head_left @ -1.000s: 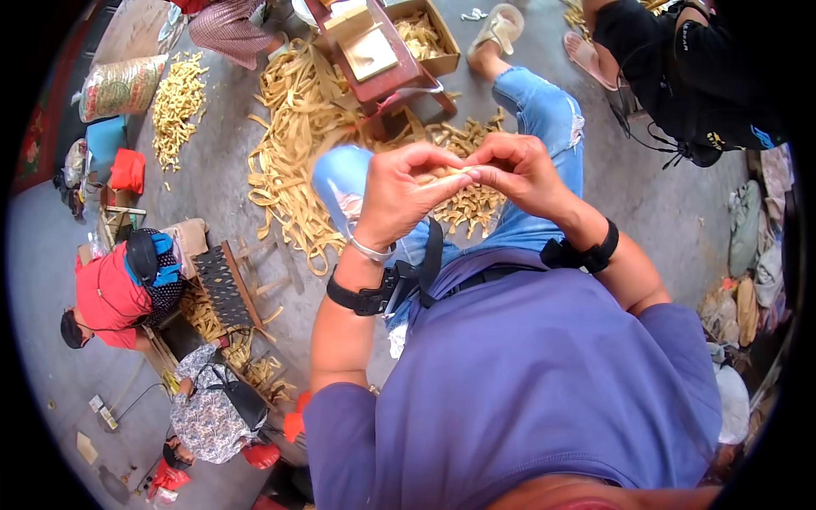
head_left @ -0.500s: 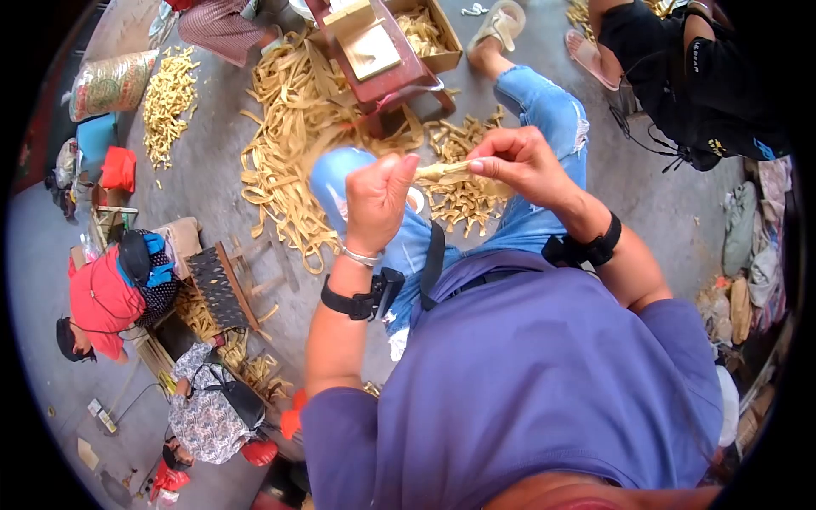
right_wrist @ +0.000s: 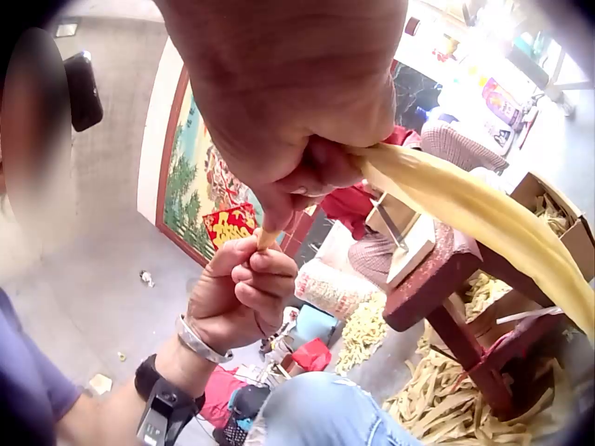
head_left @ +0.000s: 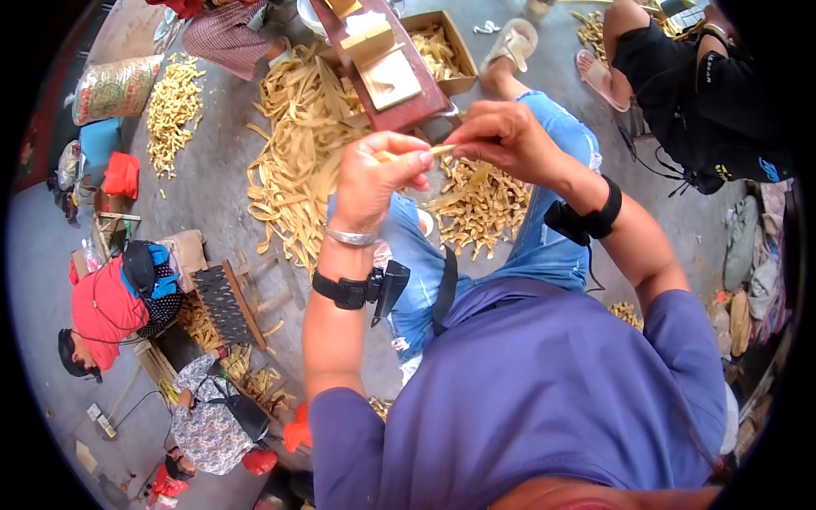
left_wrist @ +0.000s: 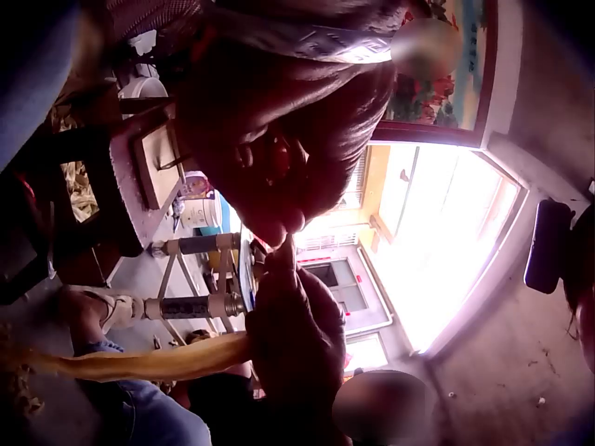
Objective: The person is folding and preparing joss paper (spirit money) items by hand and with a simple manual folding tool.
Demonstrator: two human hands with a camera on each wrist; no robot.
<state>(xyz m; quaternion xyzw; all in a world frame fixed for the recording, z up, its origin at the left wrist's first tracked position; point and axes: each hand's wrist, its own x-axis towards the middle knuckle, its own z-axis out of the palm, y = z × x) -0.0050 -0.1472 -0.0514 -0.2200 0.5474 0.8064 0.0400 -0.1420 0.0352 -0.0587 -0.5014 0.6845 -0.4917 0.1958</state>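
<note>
Above the knees, the left hand [head_left: 371, 180] and right hand [head_left: 506, 143] pinch a short pale yellow strip [head_left: 442, 150] between their fingertips. In the right wrist view the left hand [right_wrist: 249, 293] grips the strip's small end [right_wrist: 267, 239], and the right hand [right_wrist: 297, 102] holds it from above. A long yellow length [right_wrist: 474, 204] trails from the right hand. The left wrist view shows the left hand [left_wrist: 279, 130] and right hand [left_wrist: 296, 334] meeting at their fingertips, with the long strip [left_wrist: 177, 360] hanging out of the right hand.
A red bench [head_left: 425, 92] bears a wooden block [head_left: 389, 81]. Long strips [head_left: 293, 161] lie heaped on the floor, with short knotted pieces [head_left: 484, 204] between the legs and another pile [head_left: 174, 110] further left. A cardboard box [head_left: 463, 81] stands beside the bench. Other people sit around.
The hands have moved up and closer together than half a second ago, when more of the strip showed between them. The view has shifted slightly, and the bench appears lower and to the right.
</note>
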